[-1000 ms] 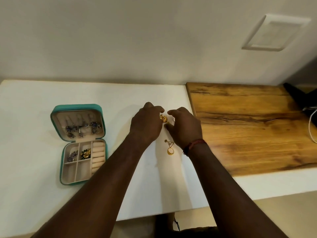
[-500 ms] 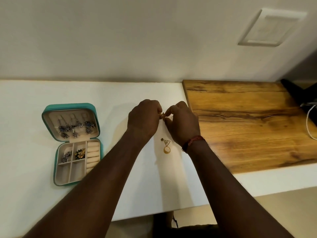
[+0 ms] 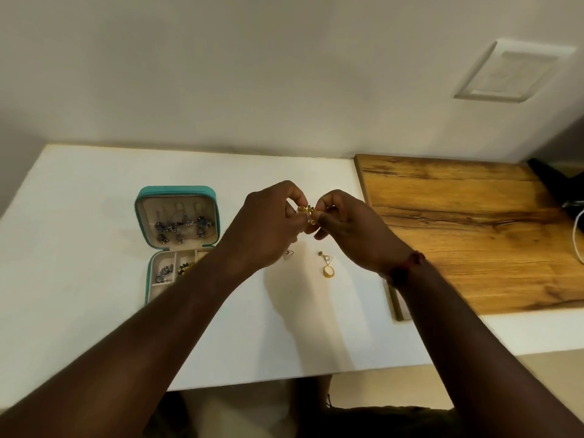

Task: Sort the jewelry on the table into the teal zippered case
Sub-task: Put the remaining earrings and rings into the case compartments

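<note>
The teal zippered case [image 3: 177,191] lies open on the left of the white table [image 3: 79,248], with silver-blue earrings hung in its lid and more pieces in its tray compartments. My left hand [image 3: 268,229] and my right hand [image 3: 350,229] meet above the table and both pinch a small gold flower-shaped earring [image 3: 306,210] between their fingertips. Below them on the table lies a gold drop earring [image 3: 327,265] with a triangle and an oval. A second triangle piece [image 3: 288,255] peeks out from under my left hand.
A wooden board [image 3: 474,232] covers the right part of the table. A dark object and a white cable [image 3: 576,235] sit at the far right edge. A wall runs behind the table, with a white plate [image 3: 512,71] on it.
Both hands have lifted the gold flower earring off the table and hold it higher. A second triangle piece now shows beside my left hand. The camera view has shifted, so the case appears further right.
</note>
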